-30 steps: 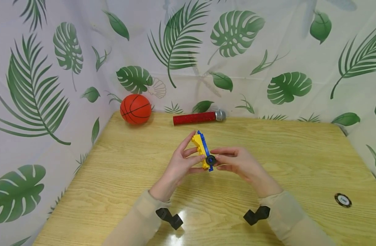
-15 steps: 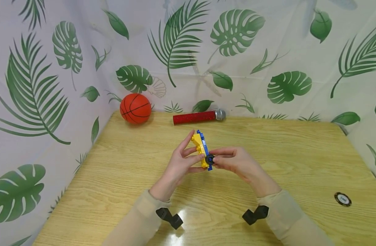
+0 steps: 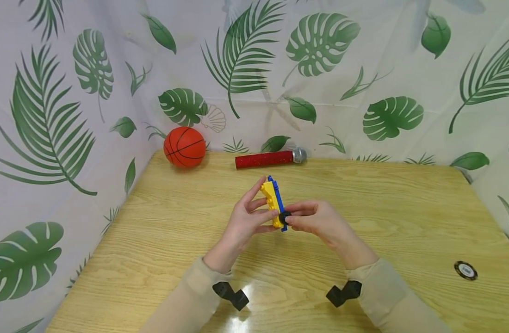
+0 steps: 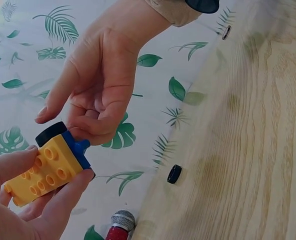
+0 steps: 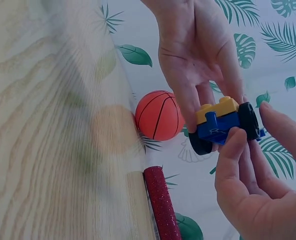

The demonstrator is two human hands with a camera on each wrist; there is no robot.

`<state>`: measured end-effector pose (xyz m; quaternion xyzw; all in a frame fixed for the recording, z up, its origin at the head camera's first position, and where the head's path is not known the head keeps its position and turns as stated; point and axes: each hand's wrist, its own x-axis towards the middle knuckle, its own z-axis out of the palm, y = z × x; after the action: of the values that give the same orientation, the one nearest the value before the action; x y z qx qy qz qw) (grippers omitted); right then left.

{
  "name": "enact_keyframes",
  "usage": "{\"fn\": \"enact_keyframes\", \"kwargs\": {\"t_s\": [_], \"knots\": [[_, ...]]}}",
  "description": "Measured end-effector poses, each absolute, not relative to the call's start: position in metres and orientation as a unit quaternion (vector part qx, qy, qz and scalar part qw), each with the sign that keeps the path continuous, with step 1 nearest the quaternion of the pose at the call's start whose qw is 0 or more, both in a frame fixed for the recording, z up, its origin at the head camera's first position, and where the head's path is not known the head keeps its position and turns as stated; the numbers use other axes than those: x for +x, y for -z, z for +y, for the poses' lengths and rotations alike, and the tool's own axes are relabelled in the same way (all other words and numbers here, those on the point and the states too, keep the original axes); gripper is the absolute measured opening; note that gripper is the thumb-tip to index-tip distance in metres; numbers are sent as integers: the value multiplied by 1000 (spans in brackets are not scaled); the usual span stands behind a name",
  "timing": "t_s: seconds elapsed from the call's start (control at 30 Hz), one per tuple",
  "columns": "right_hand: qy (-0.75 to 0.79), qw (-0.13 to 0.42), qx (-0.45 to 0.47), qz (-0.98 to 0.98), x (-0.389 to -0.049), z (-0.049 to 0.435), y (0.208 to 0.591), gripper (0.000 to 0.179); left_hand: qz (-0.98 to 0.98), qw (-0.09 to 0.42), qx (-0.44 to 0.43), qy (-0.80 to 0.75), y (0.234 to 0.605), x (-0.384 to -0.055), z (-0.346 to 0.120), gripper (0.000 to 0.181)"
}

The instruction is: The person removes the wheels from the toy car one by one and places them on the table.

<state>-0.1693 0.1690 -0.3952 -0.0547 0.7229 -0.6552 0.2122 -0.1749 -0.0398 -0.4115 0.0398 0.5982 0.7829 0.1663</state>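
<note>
A toy car of yellow studded bricks on a blue base (image 3: 272, 199) is held up above the table, tilted on end. My left hand (image 3: 244, 217) grips its yellow body between thumb and fingers. My right hand (image 3: 321, 219) has its curled fingers at the black wheel (image 5: 248, 121) on the near end, thumb close over it. One fingertip touches the blue base in the right wrist view. A second black wheel (image 5: 200, 144) sits on the opposite side of the base. In the left wrist view, a loose black wheel (image 4: 174, 174) appears on the table.
A red toy basketball (image 3: 184, 147) stands at the back left of the wooden table (image 3: 154, 222). Beside it lies a red microphone (image 3: 264, 159) with a silver head. A black-rimmed poker chip (image 3: 465, 270) lies at the right. A leaf-print cloth (image 3: 254, 55) hangs behind.
My right fingers and thumb have moved further left over the near wheel, covering more of it. The left hand and the car have stayed almost still.
</note>
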Motion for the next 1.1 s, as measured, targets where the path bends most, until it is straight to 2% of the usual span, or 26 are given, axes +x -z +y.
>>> {"fn": "enact_keyframes", "kwargs": {"t_s": [0.57, 1.1], "knots": [[624, 191, -7, 758, -171, 166, 397, 35, 607, 155, 30, -779, 411, -174, -34, 77], [559, 156, -8, 814, -169, 161, 398, 26, 613, 151, 14, -776, 414, -174, -29, 78]]}}
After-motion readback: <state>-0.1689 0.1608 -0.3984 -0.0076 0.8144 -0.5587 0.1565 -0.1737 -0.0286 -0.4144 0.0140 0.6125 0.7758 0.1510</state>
